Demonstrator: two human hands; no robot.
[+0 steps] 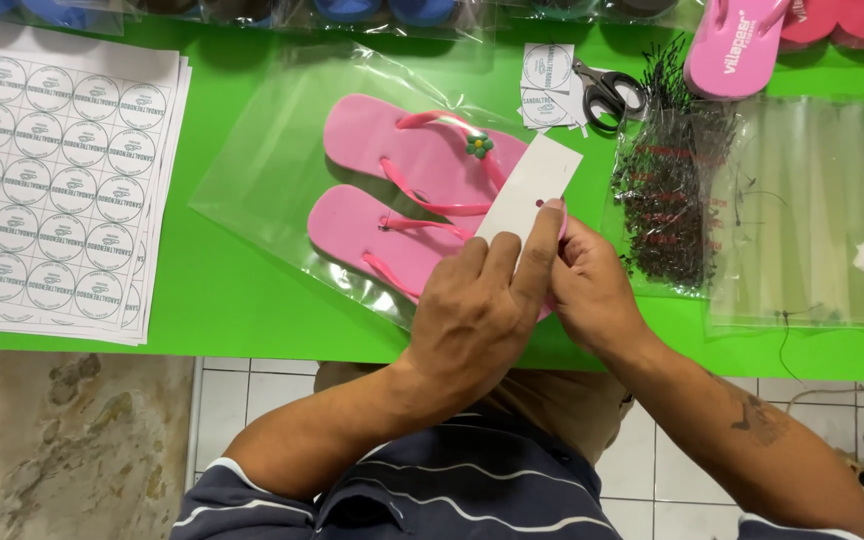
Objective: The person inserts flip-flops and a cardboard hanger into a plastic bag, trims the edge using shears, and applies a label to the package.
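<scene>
A pair of pink flip-flops [392, 190] lies on a clear plastic bag [262, 150] on the green table [222, 290]. One strap carries a small green flower [479, 146]. A white card [532, 190] with a small hole rests over the heel ends. My left hand [477, 310] presses fingers onto the card's lower part. My right hand [587, 285] grips the card's lower right edge and the sandal beneath it. The heels are hidden by both hands.
Sheets of round stickers [57, 180] lie at the left. Black scissors [607, 92] and cut sticker pieces [547, 85] sit at the back. A bag of black tag fasteners [672, 190], clear bags [822, 210] and more pink sandals [737, 45] lie to the right.
</scene>
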